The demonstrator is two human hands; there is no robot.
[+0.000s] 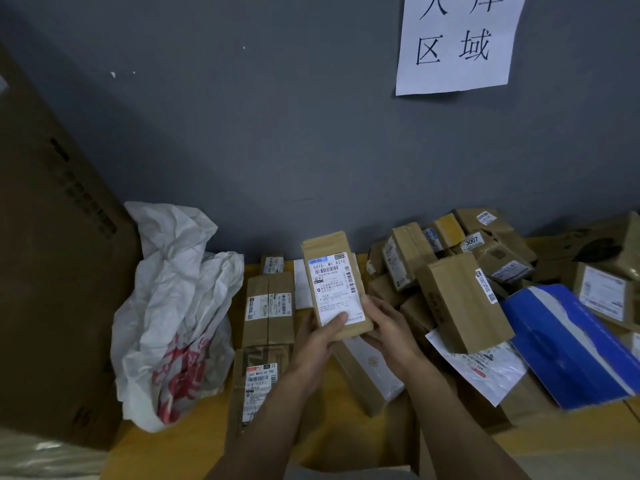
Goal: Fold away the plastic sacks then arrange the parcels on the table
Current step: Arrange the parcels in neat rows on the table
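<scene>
Both hands are clamped on one brown labelled parcel [333, 284], held upright above the table [145, 452]. The left hand [317, 339] has its thumb across the label's lower edge, and the right hand [386, 327] curls round the lower right side. One white plastic sack [173, 323] lies crumpled at the left against a large cardboard box [52, 271]. Three brown parcels [268, 306] lie in a line left of the hands. The heap of parcels [450, 271] at the right, with one blue mailer [571, 344], is too jumbled to count.

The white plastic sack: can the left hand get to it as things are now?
Probably not yet: the left hand grips the labelled parcel with the right hand. Only flat boxes lie before the sack.
</scene>
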